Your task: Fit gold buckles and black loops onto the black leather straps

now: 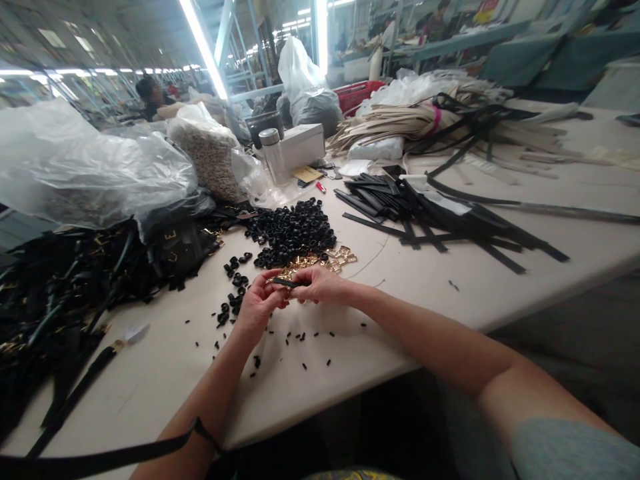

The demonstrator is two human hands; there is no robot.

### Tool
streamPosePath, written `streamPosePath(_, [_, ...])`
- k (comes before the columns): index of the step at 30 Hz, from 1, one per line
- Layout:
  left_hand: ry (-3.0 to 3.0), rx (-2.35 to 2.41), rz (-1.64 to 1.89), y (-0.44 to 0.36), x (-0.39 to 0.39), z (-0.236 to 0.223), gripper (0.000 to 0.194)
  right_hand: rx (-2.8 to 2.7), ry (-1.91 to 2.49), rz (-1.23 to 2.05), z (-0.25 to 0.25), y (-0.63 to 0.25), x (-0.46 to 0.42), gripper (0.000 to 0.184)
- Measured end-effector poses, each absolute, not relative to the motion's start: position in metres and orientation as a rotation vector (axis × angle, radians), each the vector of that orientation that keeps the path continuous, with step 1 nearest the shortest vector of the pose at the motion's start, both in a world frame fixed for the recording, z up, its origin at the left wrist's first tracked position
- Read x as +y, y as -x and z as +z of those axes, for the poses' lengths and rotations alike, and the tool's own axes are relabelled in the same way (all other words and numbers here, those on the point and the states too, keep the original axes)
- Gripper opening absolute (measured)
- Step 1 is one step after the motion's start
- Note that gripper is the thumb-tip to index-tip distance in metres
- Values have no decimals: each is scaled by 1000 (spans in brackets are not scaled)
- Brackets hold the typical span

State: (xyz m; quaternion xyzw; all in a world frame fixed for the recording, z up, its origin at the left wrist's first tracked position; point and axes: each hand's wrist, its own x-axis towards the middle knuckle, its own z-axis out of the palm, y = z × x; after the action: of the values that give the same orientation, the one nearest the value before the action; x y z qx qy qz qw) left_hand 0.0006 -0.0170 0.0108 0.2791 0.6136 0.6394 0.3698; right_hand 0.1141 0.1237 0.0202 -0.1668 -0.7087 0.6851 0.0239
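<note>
My left hand [259, 301] and my right hand [323, 285] meet over the table, both closed on a black strap [285, 283]. Fingers cover much of the strap, and whether a buckle is on it I cannot tell. Just beyond my hands lie gold metal buckles [343, 256] in a loose group. Behind these is a heap of small black loops [295, 230], with more loops [235, 280] strewn to the left. Small black bits [301, 337] are scattered on the table below my hands.
Black straps with gold fittings [100, 267] pile up at left, beneath plastic bags [100, 160]. More black strips [415, 207] lie at right, with beige strips [385, 127] behind. A bottle [273, 157] and white box [304, 145] stand at the back. The table edge [350, 393] is near me.
</note>
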Motion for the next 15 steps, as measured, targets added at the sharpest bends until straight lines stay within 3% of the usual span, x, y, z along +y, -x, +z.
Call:
streamPosePath(6, [-698, 1520, 1665, -2, -17, 8, 28, -1861, 524, 2278, 23, -114, 119, 29])
streamPosePath(15, [-708, 1583, 1708, -1, -17, 5, 20, -1882, 262, 2306, 15, -113, 113, 31])
